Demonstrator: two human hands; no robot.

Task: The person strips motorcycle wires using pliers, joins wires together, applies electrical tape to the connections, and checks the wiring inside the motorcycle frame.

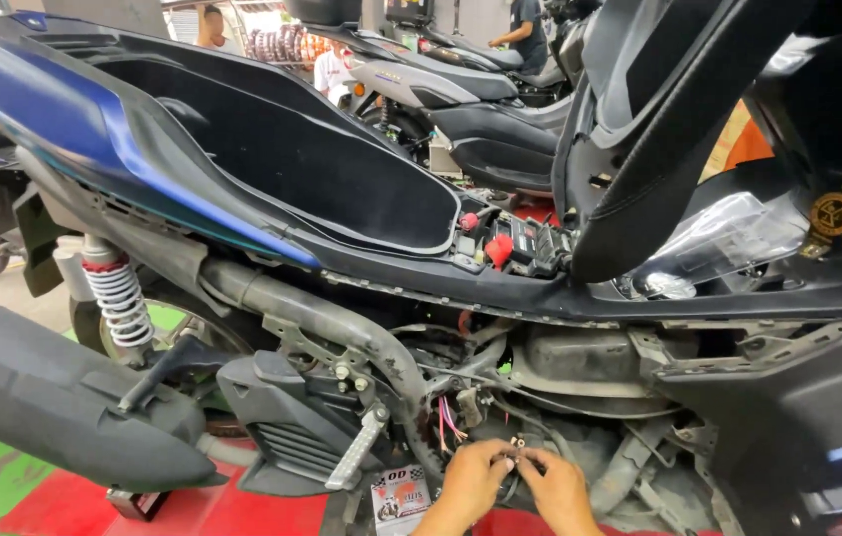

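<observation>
A black and blue scooter (123, 139) stands side-on with its seat (679, 109) raised and its side panels off, so the frame and engine area show. Low at the bottom centre, my left hand (471, 481) and my right hand (560, 488) meet at a small metal connector (517, 447) on a wire below the engine. Both hands pinch it with the fingertips. A bundle of pink and red wires (449, 419) hangs just left of my hands. The battery with red terminal caps (500, 248) sits in the open compartment under the seat.
A grey exhaust muffler (54, 397) lies at lower left beside a rear shock with a white spring (118, 298). A folded footpeg (356, 447) sticks out left of my hands. The floor is red and green. Other scooters and people stand at the back.
</observation>
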